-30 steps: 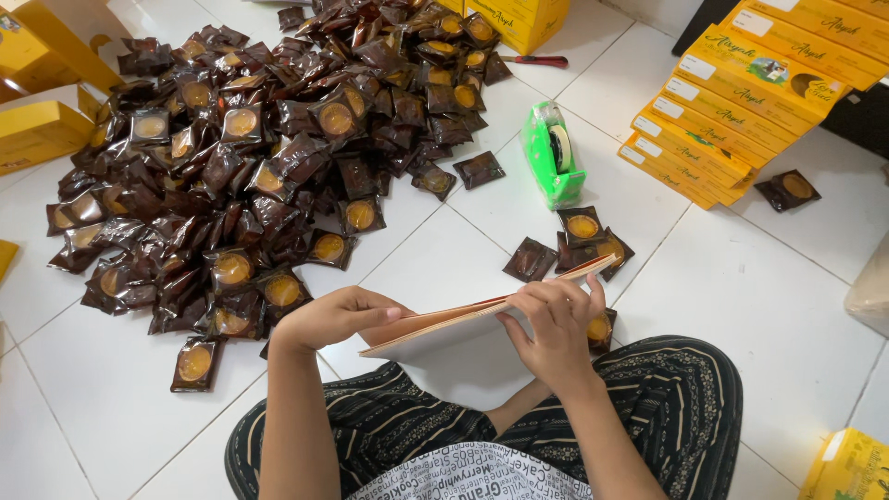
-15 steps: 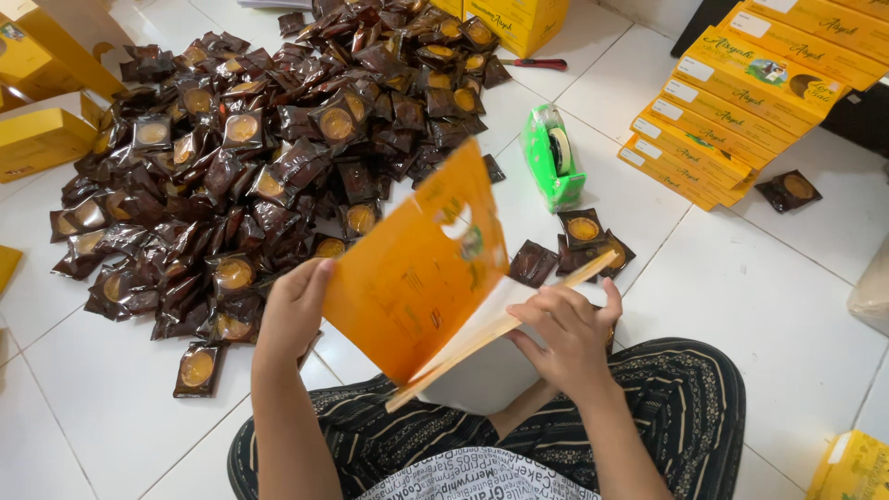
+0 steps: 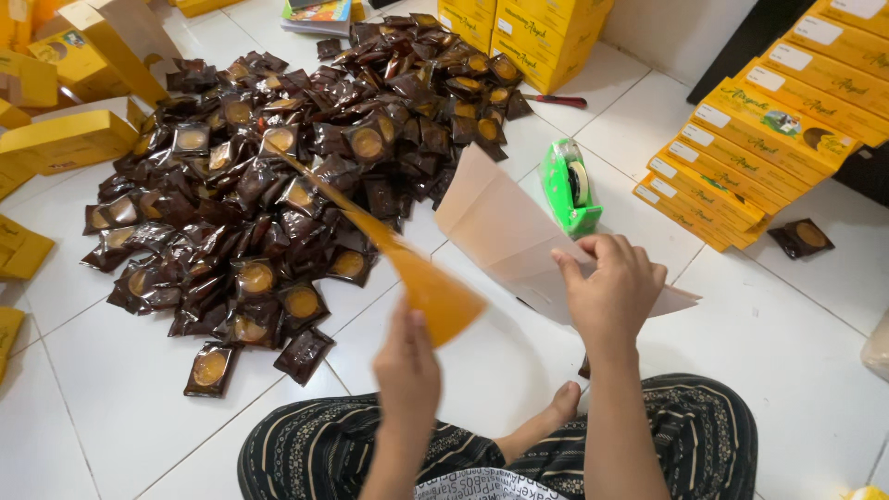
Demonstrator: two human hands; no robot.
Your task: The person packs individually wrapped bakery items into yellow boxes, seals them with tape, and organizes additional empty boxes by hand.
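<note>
Carton blank: flat orange cardboard box (image 3: 482,250), half unfolded, held in the air above the white tiled floor (image 3: 111,389), in front of the seated person's knees; orange printed face to the left, pale inner face to the right.
Left hand: left hand (image 3: 407,356) pinched shut on the lower edge of the orange flap.
Right hand: right hand (image 3: 611,287) closed on the pale panel, fingers curled over its near edge.
Wrapped goods: large heap of dark brown sachets (image 3: 287,167), each with a round golden item showing, spread on the floor just beyond the carton.
Stray sachet: single brown sachet (image 3: 801,238) well apart to the right.
Tape: green tape dispenser (image 3: 569,185) on the floor behind the pale panel.
Stock: stack of flat yellow cartons (image 3: 759,157) at right; assembled yellow boxes (image 3: 532,32) at the far edge.
</note>
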